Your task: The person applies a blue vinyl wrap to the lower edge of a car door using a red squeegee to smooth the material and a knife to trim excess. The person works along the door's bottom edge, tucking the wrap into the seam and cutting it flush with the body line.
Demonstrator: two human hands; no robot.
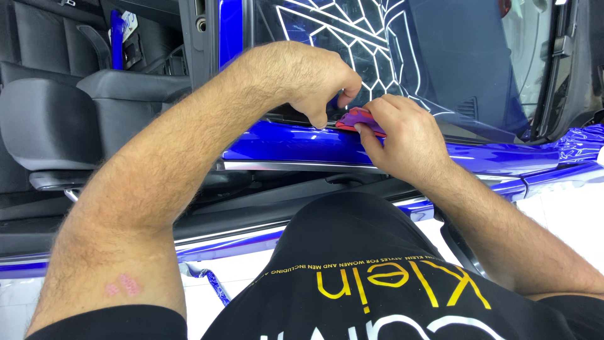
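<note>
The person leans over the top edge of a car door (296, 146) wrapped in glossy blue film, both bare hands meeting at the base of the window (434, 56). The right hand (402, 141) pinches a small flat red squeegee (357, 119) between thumb and fingers, its body lying along the seam where the glass meets the blue sill. The left hand (305, 79) arches over from the other side, fingers curled and bunched, the fingertips pressing down on the door edge just beside the squeegee; whether it nips a bit of film there I cannot tell, since the knuckles hide the tips. The two hands are near touching. The window carries a pattern of white lines over dark blue tint. Off to the left, through the open door, sits a black leather seat (56, 119) with an armrest beside it. Below the hands a chrome strip (283, 166) runs along the door, and the person's black shirt (352, 277) with yellow and white lettering fills the lower part of the view.
</note>
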